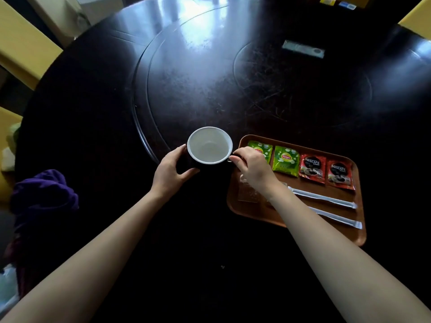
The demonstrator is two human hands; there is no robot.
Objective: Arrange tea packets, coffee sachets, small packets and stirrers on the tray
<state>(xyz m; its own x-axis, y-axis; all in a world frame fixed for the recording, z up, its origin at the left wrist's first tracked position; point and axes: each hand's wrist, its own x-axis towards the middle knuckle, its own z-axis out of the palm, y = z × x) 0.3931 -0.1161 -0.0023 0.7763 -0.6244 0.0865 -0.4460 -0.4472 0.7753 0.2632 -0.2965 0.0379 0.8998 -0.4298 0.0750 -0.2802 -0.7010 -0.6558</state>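
Observation:
A brown tray [349, 231] lies on the dark table at the right. On it sit two green tea packets [286, 160], two red coffee sachets [312, 167], two white wrapped stirrers [326, 200] and clear small packets [247, 194], partly hidden under my right wrist. Left of the tray stands a cup [210, 145], dark outside and white inside, with nothing in it. My left hand [170, 172] wraps around its left side. My right hand [251, 165] pinches the cup's handle on the right.
The round dark table [210, 78] has a raised turntable ring in the middle. A grey flat device [303, 48] lies at the far right. A purple cloth [44, 197] sits at the left edge. Yellow chairs [21, 50] stand around the table.

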